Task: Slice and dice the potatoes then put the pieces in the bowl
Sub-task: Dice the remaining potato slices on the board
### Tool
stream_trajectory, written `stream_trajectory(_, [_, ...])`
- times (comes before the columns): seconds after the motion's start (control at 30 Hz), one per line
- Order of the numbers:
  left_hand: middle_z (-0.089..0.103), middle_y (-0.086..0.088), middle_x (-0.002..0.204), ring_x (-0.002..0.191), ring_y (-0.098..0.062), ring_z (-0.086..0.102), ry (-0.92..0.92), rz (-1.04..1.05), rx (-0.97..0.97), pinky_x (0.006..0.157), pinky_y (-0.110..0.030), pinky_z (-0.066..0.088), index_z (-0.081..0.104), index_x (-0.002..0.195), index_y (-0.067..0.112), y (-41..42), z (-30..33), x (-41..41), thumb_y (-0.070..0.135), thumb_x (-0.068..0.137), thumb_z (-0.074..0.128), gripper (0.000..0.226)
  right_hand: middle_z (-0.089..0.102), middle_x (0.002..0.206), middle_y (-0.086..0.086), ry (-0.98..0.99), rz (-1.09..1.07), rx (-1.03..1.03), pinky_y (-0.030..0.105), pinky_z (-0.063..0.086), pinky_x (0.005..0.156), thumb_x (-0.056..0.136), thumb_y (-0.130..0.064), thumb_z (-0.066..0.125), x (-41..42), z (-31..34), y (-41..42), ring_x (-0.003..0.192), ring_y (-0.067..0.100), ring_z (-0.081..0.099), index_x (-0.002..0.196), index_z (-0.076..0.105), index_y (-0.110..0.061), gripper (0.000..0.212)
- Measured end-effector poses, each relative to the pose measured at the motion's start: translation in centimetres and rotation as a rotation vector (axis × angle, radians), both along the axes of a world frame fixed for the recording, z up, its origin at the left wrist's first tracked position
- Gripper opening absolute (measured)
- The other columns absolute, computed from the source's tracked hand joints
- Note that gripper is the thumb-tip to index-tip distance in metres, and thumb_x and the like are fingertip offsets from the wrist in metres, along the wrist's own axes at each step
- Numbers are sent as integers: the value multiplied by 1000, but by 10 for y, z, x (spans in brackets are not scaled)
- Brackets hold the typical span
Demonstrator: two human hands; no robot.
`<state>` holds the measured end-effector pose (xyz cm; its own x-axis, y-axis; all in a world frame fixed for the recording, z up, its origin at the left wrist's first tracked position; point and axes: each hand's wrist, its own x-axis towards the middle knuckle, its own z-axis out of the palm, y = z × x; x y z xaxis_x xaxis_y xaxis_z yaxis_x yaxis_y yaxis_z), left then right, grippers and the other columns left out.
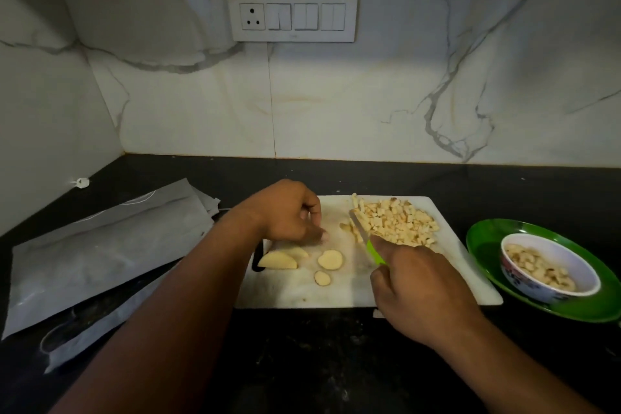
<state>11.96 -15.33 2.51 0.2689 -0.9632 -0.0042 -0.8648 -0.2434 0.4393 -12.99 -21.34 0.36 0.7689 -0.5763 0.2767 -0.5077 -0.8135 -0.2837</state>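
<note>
Right hand point(415, 286) gripping knife point(366, 239), blade angled up-left beside diced potato point(396, 222)

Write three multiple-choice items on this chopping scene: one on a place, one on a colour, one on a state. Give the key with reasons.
1. Where does the bowl stand?
A. on the green plate
B. on the cutting board
C. on the paper

2. What colour is the handle of the knife?
A. black
B. red
C. green

3. What state are the potato slices near the left hand in?
A. diced
B. not yet diced
C. in the bowl

Key: 1 A, the plate rims the bowl. 2 C, bright green shows above the right hand. 3 B, the slices lie whole, apart from the diced pile.
</note>
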Motion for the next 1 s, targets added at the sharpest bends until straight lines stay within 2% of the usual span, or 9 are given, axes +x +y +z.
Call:
stream_trajectory(0.07, [60,23,65,67,3,58,-10,-97,60,63,-23,44,75,90,30,-4,1,-20,54,80,84,28,70,99,-4,-75,-21,28,33,53,78,95,-36,41,-3,-5,-3,87,15,63,150,39,-36,55])
stream_trajectory(0.13, [62,20,83,84,-3,60,-41,-160,114,76,-30,51,73,100,33,-8,-3,-34,58,79,83,34,70,90,-4,-116,-19,44,32,53,73,95,-35,42,-2,-9,-3,79,13,62,150,39,-37,55])
stream_trajectory(0.2, [63,16,92,93,-8,62,-43,-178,143,89,-39,56,72,99,35,-10,-7,-37,53,79,84,30,70,86,-4,-122,-7,52,32,53,70,95,-35,42,0,-11,-3,75,13,61,151,37,-37,56])
stream_trajectory(0.27, [68,14,92,93,-9,65,-33,-178,155,92,-42,57,72,91,35,-9,-7,-33,41,80,86,19,70,90,-4,-117,13,48,32,53,72,94,-37,40,1,-14,-1,80,14,61,152,35,-36,58])
stream_trajectory(0.43, [71,6,83,78,-11,67,30,-142,94,79,-34,59,71,84,32,-2,-6,-22,16,79,85,22,70,90,-3,-107,57,25,32,52,71,95,-35,40,4,-17,7,80,15,61,153,34,-35,58])
stream_trajectory(0.6, [74,-2,84,75,-12,69,278,-90,37,75,-28,58,74,91,22,13,-3,-3,11,80,89,21,65,77,-4,-101,56,48,30,50,65,96,-33,41,3,-14,8,66,12,55,153,34,-36,57])
stream_trajectory(0.8, [73,-10,80,69,-25,66,443,20,-85,61,-26,56,74,96,13,26,-4,20,8,86,83,14,62,86,1,50,169,-28,33,42,64,97,-38,36,6,-17,26,76,19,58,157,19,-34,62])
stream_trajectory(0.93, [72,-2,69,65,-17,67,403,32,0,64,-27,58,73,96,11,28,-5,22,4,87,81,14,64,100,3,152,112,-118,36,47,74,98,-40,37,6,-19,31,88,22,60,158,17,-29,64])
stream_trajectory(1.0, [73,-2,70,68,-20,70,343,42,47,73,-32,61,74,97,13,29,-5,25,4,87,81,15,65,102,3,150,21,-113,33,46,73,97,-39,38,5,-19,24,91,22,61,157,20,-28,64])
